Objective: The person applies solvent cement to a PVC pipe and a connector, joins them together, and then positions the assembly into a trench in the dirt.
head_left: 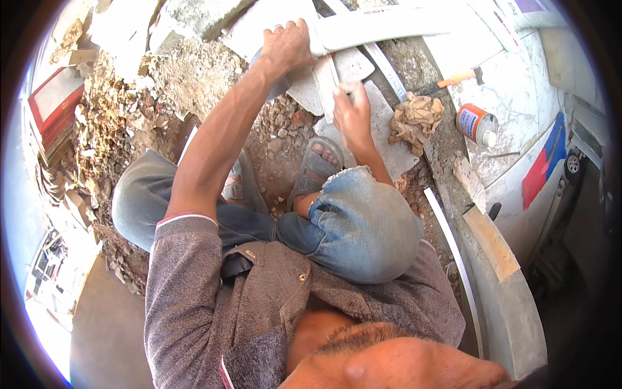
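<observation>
My left hand (288, 45) is closed around the near end of a white pipe (382, 29), which stretches away to the right. Under that wrist, a grey rounded object (278, 89) shows only in part. Lower and to the right, the fingers of my right hand (353, 115) are curled together beside a narrow white strip (326, 81). Whatever those fingers hold is too small and bright to make out. Broken pale stone slabs (382, 133) lie beneath both hands.
Rubble and soil (188, 87) cover the left side. Crumpled brown paper (418, 120), an orange-handled tool (453, 80) and a can with an orange label (476, 124) lie to the right. A long white strip (457, 256) runs along the ledge beside my knee.
</observation>
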The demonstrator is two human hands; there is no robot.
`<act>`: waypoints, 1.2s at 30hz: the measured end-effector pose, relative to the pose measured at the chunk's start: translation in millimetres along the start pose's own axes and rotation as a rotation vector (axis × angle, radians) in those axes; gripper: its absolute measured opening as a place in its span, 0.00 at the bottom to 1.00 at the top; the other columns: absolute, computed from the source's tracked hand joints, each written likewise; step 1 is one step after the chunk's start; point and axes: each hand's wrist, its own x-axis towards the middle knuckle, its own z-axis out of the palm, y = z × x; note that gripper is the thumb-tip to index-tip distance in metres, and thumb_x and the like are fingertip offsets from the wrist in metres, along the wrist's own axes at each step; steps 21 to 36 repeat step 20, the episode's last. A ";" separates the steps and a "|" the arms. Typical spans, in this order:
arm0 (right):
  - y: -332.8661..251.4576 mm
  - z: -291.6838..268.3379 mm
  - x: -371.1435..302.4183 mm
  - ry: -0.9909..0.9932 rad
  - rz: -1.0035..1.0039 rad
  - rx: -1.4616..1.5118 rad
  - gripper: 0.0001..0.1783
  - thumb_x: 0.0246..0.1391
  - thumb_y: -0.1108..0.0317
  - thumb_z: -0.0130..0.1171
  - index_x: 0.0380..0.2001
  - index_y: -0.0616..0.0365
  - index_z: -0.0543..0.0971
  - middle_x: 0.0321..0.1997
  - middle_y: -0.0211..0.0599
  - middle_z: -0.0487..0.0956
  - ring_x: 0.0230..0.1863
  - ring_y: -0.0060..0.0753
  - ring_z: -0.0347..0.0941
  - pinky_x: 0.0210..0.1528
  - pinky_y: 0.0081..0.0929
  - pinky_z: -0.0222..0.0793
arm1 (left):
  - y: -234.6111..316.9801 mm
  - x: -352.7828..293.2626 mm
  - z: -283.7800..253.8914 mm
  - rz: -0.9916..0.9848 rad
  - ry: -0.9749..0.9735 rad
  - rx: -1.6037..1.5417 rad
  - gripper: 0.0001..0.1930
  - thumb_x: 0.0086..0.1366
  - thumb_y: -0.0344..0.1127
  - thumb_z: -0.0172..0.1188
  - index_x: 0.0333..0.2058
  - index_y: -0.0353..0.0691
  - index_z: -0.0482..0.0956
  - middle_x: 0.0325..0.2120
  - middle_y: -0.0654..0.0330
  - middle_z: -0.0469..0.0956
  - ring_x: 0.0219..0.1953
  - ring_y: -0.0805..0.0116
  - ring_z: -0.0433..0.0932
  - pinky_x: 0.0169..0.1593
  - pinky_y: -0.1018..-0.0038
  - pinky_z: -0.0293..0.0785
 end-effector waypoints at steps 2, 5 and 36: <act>-0.4 -12.0 -3.9 -0.008 0.032 0.079 0.07 0.59 0.69 0.54 0.37 0.60 0.71 0.20 0.24 0.69 0.19 0.14 0.61 0.21 0.18 0.58 | 5.6 -5.7 4.5 -0.009 0.007 -0.001 0.38 0.44 0.48 0.73 0.49 0.29 0.69 0.45 0.45 0.76 0.51 0.47 0.74 0.52 0.46 0.66; -1.6 1.0 34.3 0.026 -0.048 0.051 0.07 0.58 0.68 0.55 0.36 0.59 0.71 0.20 0.26 0.70 0.16 0.14 0.59 0.18 0.17 0.56 | 11.9 -7.1 4.9 0.007 -0.006 -0.001 0.38 0.44 0.48 0.73 0.49 0.29 0.69 0.44 0.45 0.76 0.51 0.47 0.74 0.52 0.46 0.66; 1.2 27.4 63.6 -0.045 -0.142 0.061 0.08 0.60 0.71 0.52 0.42 0.52 0.67 0.19 0.23 0.67 0.13 0.11 0.58 0.11 0.15 0.51 | 1.8 -7.5 -0.9 0.038 -0.027 -0.017 0.37 0.49 0.48 0.70 0.51 0.28 0.68 0.46 0.44 0.75 0.53 0.46 0.72 0.57 0.44 0.63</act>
